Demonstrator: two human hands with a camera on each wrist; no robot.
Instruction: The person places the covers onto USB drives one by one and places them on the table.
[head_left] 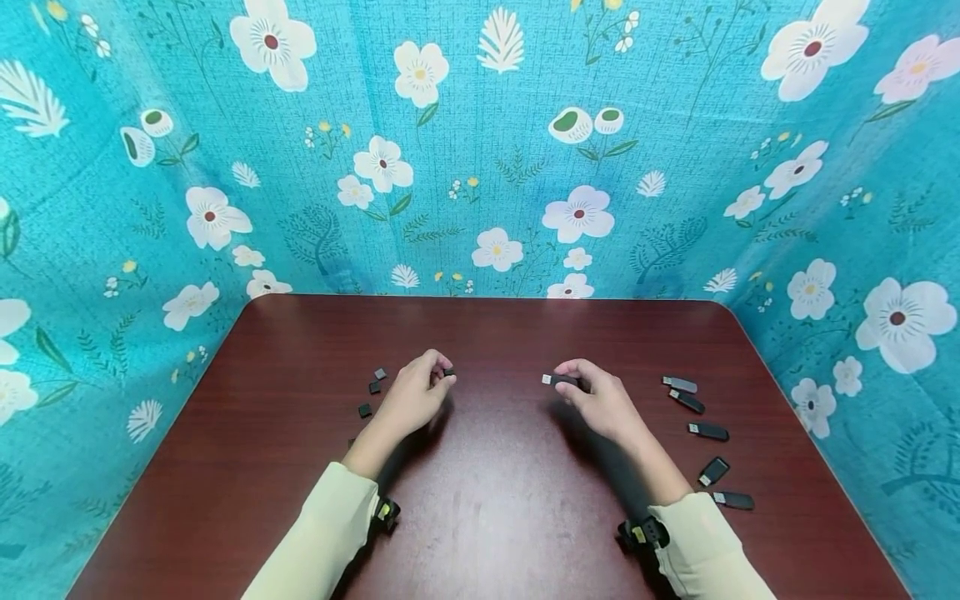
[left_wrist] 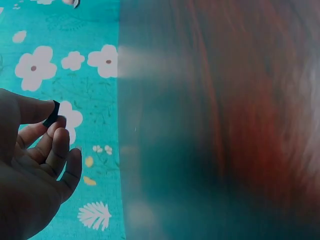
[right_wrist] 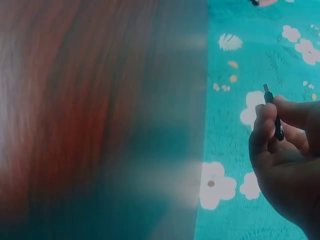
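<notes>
Pinching a black USB stick (head_left: 566, 381), the right hand (head_left: 603, 406) holds it almost parallel to the counter's (head_left: 487, 475) far edge, its metal plug (head_left: 547, 379) facing toward the left edge. On that side, well apart, the left hand (head_left: 415, 392) pinches a small black piece (head_left: 449, 372).

And here we see the left arm (head_left: 367, 450) and right arm (head_left: 658, 468) reaching forward, angled inward, both in long pale cream cloth sleeves (head_left: 318, 533). The bare left hand (head_left: 414, 396) holds a pinch, thumb against fingertip, other fingers loosely bent; well apart, nearly level, the bare right hand (head_left: 606, 404) mirrors it, thumb pressed to fingers, fingertips facing its partner.
</notes>
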